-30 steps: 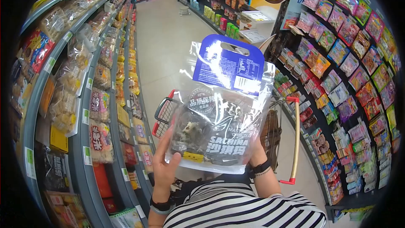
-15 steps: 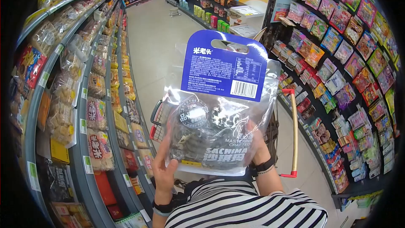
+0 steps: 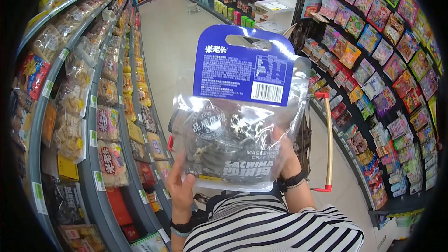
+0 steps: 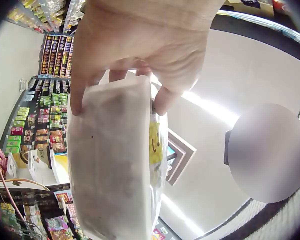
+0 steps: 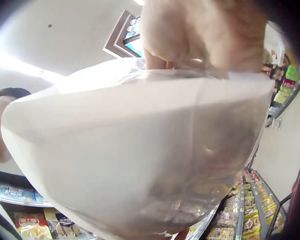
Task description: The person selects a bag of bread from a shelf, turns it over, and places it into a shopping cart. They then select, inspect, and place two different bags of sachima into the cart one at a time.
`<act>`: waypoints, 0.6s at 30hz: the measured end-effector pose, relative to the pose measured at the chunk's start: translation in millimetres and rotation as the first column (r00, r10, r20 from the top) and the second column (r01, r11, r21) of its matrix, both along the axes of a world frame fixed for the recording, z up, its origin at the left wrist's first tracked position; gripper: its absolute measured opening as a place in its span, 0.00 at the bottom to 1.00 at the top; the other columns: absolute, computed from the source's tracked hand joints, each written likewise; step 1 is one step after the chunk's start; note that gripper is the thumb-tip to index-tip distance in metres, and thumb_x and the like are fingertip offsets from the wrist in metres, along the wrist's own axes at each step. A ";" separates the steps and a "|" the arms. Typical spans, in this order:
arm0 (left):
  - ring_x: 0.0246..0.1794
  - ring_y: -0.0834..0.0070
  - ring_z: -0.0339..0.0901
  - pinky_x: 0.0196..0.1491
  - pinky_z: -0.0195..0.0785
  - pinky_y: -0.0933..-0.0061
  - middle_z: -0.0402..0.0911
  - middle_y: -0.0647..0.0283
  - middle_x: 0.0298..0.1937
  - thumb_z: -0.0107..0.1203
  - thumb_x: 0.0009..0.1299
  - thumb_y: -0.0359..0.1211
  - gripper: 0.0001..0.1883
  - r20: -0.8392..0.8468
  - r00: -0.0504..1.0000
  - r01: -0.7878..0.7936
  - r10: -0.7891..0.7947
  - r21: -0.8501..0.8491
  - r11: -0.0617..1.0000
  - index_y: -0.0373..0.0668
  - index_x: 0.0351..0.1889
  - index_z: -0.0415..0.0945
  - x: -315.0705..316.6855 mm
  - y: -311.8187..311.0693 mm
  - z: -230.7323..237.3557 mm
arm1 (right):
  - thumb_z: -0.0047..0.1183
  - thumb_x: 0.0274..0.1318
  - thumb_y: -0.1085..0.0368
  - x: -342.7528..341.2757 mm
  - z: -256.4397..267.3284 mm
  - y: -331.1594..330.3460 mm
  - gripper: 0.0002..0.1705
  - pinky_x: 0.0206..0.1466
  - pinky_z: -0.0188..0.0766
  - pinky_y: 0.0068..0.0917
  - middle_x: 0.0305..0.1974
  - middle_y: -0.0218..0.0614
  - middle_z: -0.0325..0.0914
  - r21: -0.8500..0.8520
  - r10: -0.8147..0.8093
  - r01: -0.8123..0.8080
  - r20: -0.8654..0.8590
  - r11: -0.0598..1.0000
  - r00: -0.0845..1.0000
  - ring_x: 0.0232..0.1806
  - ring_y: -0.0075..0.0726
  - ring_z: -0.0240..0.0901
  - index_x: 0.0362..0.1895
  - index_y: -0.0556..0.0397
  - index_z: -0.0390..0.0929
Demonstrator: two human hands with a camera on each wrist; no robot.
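Observation:
Both hands hold up a clear plastic bag of sachima (image 3: 233,133) in front of the chest in the head view. Its blue top label carries white print, a barcode and a cut-out handle. The left hand (image 3: 181,187) grips the lower left side, thumb in front. At the lower right side, the right hand (image 3: 288,158) holds the bag, its fingers partly hidden behind the plastic. Seen from the left wrist, the bag's whitish bottom (image 4: 112,160) lies between thumb and fingers. In the right wrist view the bag's pale bottom (image 5: 125,145) hides most of that hand's fingers.
A shelf of packaged pastries (image 3: 109,121) runs along the left. Hanging snack packets (image 3: 373,84) fill a dark rack on the right. Behind the bag stands a shopping cart with a red and gold handle (image 3: 329,144). Pale floor (image 3: 163,42) stretches down the aisle.
The bag has risen slightly and tilted so its blue label faces the head camera more squarely. Glare on the label has lessened and its print shows. Both hands keep their hold.

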State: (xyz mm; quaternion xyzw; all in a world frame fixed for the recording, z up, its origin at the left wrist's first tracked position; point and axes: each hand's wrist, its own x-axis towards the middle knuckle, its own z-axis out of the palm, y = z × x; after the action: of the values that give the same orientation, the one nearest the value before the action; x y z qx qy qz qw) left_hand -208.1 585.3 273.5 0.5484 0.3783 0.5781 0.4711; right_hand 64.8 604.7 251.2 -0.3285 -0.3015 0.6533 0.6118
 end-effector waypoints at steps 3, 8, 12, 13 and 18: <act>0.65 0.62 0.59 0.67 0.44 0.66 0.65 0.47 0.62 0.55 0.64 0.43 0.35 -0.032 0.999 -0.009 0.009 0.010 1.000 0.25 0.61 0.60 0.6 2.4 8.9 | 0.45 0.62 0.55 -8.1 11.1 -2.2 0.36 0.68 0.47 0.34 0.64 0.38 0.58 -0.046 -0.038 0.031 -0.155 0.998 0.987 0.66 0.37 0.51 0.68 0.58 0.49; 0.65 0.62 0.59 0.67 0.44 0.66 0.66 0.48 0.62 0.55 0.63 0.44 0.36 -0.078 0.997 -0.014 0.015 0.004 1.000 0.26 0.61 0.60 -1.6 4.1 3.1 | 0.40 0.65 0.55 -19.8 47.0 -0.3 0.30 0.61 0.61 0.34 0.63 0.40 0.59 -0.293 -0.154 0.131 -0.057 0.947 0.986 0.61 0.35 0.60 0.66 0.57 0.53; 0.66 0.62 0.59 0.67 0.44 0.66 0.65 0.48 0.62 0.54 0.63 0.45 0.36 -0.141 0.990 -0.030 0.030 0.000 1.000 0.26 0.62 0.60 -2.5 5.3 -0.5 | 0.39 0.66 0.56 -8.4 18.4 5.2 0.26 0.54 0.67 0.30 0.59 0.37 0.65 -0.199 -0.118 0.106 -0.051 0.974 0.992 0.55 0.30 0.66 0.63 0.56 0.59; 0.66 0.62 0.58 0.67 0.44 0.66 0.64 0.48 0.63 0.53 0.63 0.45 0.36 -0.146 0.989 -0.022 0.024 0.012 1.000 0.26 0.62 0.59 -1.1 6.9 1.3 | 0.39 0.66 0.56 1.4 -1.6 8.2 0.26 0.54 0.67 0.30 0.59 0.37 0.65 -0.203 -0.117 0.104 -0.052 0.974 0.992 0.55 0.30 0.66 0.63 0.56 0.59; 0.68 0.63 0.54 0.68 0.40 0.66 0.60 0.47 0.65 0.49 0.66 0.46 0.37 -0.061 0.997 0.047 -0.044 0.043 0.998 0.26 0.63 0.55 7.8 15.7 4.0 | 0.42 0.64 0.56 6.4 -15.7 12.5 0.21 0.44 0.74 0.28 0.45 0.35 0.75 -0.041 0.036 -0.046 -0.208 0.998 0.977 0.43 0.30 0.74 0.55 0.55 0.67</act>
State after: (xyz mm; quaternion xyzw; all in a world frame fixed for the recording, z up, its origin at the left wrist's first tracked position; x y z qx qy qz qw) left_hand -200.2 601.0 277.5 0.5843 0.3665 0.5589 0.4603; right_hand 71.3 617.2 235.5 -0.2662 -0.2279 0.7032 0.6186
